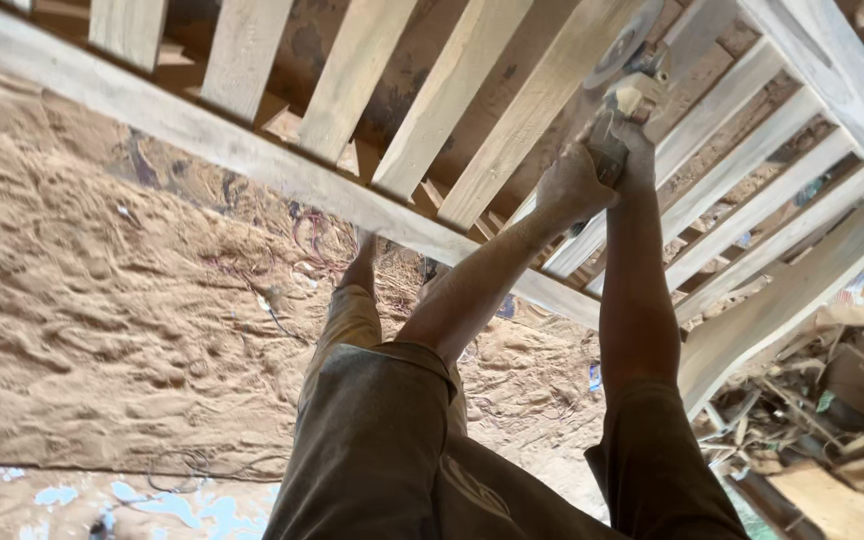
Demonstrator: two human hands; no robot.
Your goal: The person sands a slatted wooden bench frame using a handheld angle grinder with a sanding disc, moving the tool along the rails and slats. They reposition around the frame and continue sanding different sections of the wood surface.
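Both my hands reach forward and grip a dusty angle grinder (624, 92) whose round disc (620, 45) rests against a slat of a pale wooden slatted frame (282, 165). My left hand (572, 185) wraps the tool's body from below left. My right hand (634, 150) clasps it just beside, on the right. Both forearms are coated in sawdust.
Thick sawdust (102, 330) covers the floor under the frame, with tangled cords (312, 240) lying in it. A heap of wood offcuts and scraps (822, 440) lies at the lower right. My leg and foot (357, 270) stand beneath the frame rail.
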